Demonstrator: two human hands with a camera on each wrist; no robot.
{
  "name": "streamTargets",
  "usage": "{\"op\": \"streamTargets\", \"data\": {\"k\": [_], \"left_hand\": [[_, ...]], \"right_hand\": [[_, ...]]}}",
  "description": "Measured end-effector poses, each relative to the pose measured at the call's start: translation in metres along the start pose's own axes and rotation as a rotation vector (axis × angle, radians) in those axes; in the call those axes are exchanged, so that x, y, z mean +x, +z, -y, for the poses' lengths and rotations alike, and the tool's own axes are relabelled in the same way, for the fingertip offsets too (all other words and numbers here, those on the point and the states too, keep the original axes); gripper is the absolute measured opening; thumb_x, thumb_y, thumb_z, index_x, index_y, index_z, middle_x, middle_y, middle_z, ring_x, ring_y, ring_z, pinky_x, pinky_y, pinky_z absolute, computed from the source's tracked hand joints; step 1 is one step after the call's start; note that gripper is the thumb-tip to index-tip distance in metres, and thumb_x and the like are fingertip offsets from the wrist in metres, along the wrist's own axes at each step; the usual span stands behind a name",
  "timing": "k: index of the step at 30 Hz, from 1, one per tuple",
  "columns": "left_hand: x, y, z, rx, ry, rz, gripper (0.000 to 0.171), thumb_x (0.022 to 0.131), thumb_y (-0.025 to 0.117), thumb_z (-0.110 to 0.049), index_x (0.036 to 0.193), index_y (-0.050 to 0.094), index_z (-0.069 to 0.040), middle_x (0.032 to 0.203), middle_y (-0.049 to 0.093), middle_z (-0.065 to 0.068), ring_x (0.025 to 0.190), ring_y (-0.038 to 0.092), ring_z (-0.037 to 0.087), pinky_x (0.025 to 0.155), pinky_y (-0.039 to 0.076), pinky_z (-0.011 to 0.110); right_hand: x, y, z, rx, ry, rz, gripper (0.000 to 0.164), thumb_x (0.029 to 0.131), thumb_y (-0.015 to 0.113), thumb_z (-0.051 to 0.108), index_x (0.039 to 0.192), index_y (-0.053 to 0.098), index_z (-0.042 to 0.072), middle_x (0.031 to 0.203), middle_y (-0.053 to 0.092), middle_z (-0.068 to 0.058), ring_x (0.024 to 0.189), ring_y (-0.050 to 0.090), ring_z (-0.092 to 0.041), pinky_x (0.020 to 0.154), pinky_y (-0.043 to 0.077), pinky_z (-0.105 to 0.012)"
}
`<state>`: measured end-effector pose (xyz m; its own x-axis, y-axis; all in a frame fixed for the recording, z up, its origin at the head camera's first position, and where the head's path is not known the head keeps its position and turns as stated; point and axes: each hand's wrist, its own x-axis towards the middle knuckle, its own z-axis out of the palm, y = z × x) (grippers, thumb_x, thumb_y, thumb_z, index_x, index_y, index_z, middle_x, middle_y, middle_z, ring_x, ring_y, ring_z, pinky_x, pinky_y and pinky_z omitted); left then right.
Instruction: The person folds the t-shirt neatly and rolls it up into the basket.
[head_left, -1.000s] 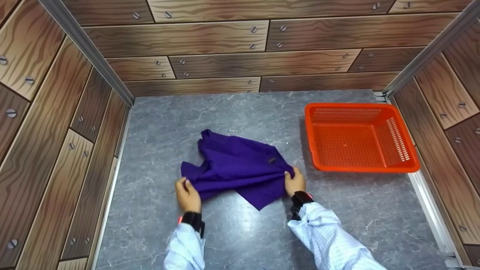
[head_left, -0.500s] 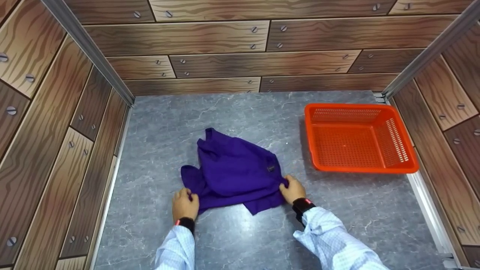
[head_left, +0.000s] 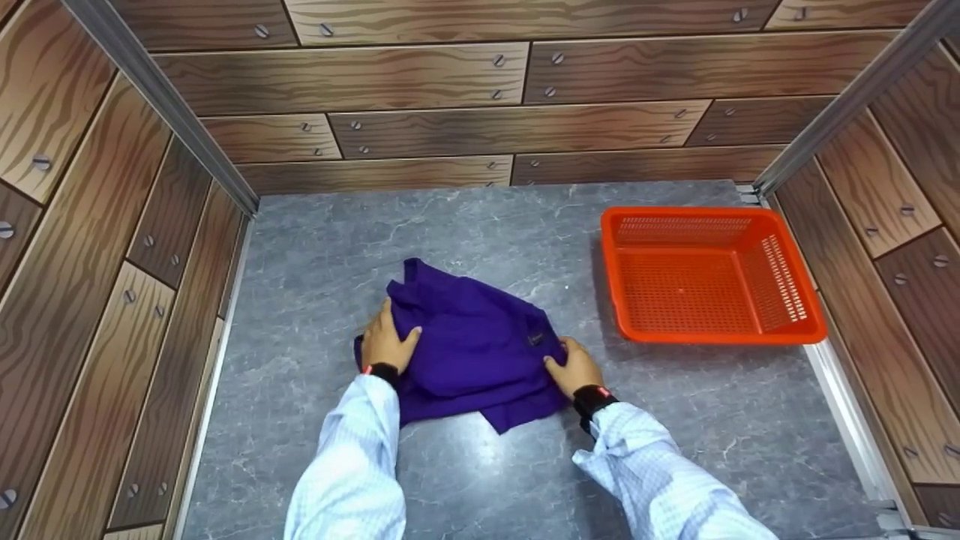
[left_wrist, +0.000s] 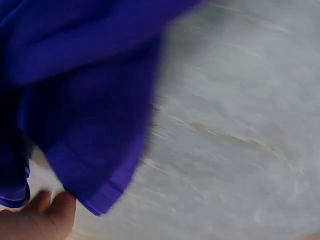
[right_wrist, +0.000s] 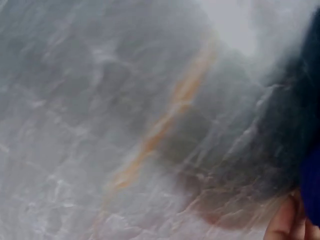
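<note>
We note the left hand (head_left: 388,341) spread, thumb apart, on the left edge of the purple garment (head_left: 465,337). The cloth lies between both hands, long axis roughly crosswise. The right hand (head_left: 579,366) pinches its right edge, near the label (head_left: 535,339), and is nearer the red basket (head_left: 712,338), which sits beyond it, rightward. Under both hands: grey tabletop (head_left: 285,300); past them, a plank-patterned wall (head_left: 435,124).

Marbled surface (head_left: 480,217) (grey): garment (head_left: 472,337), basket (head_left: 720,337)
</note>
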<state>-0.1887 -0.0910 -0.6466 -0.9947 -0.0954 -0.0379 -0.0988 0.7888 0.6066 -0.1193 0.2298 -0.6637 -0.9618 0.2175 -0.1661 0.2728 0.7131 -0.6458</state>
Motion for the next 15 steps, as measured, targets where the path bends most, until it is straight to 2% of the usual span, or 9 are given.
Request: {"op": "streamTargets", "data": {"k": [3,5,8,11,15], "left_hand": [[0.003,0.003,-0.007,-0.041,-0.081,0.072,0.081,0.081,0.067,-0.031,0.145,0.022,-0.008,0.130,0.049,0.025,0.115,0.050,0.042,0.097,0.038,0.050],[0.003,0.005,-0.011,-0.060,-0.107,0.086,0.079,0.082,0.066,-0.026,0.145,0.021,-0.008,0.126,0.052,0.026,0.110,0.053,0.041,0.094,0.041,0.048],[0.001,0.007,-0.016,-0.098,-0.088,0.050,0.069,0.083,0.064,-0.015,0.142,0.029,-0.005,0.123,0.055,0.025,0.109,0.055,0.039,0.093,0.042,0.047],[-0.001,0.009,-0.019,-0.099,-0.050,0.006,0.053,0.083,0.062,-0.010,0.133,0.044,-0.005,0.120,0.058,0.021,0.107,0.056,0.037,0.091,0.043,0.047],[-0.007,0.011,-0.018,-0.068,0.028,0.009,0.034,0.083,0.061,-0.008,0.117,0.058,-0.006,0.113,0.062,0.018,0.106,0.057,0.035,0.089,0.044,0.046]], "right_hand": [[0.001,0.003,0.002,0.000,-0.006,0.029,0.051,0.082,0.065,0.024,0.125,0.052,0.002,0.114,0.061,-0.020,0.106,0.057,-0.034,0.092,0.042,-0.046],[0.002,0.005,0.002,-0.004,-0.010,0.044,0.051,0.082,0.065,0.023,0.126,0.052,0.001,0.115,0.060,-0.021,0.107,0.057,-0.035,0.092,0.042,-0.046],[0.004,0.006,0.002,0.003,-0.006,0.054,0.051,0.082,0.064,0.022,0.125,0.052,0.000,0.116,0.060,-0.022,0.108,0.056,-0.036,0.093,0.042,-0.046],[0.008,0.005,0.005,0.009,0.007,0.049,0.050,0.082,0.064,0.022,0.125,0.052,-0.001,0.115,0.060,-0.023,0.108,0.056,-0.036,0.093,0.042,-0.046],[0.013,0.005,0.013,0.019,0.049,0.032,0.049,0.083,0.062,0.022,0.125,0.052,-0.001,0.115,0.060,-0.022,0.107,0.056,-0.036,0.093,0.042,-0.045]]}}
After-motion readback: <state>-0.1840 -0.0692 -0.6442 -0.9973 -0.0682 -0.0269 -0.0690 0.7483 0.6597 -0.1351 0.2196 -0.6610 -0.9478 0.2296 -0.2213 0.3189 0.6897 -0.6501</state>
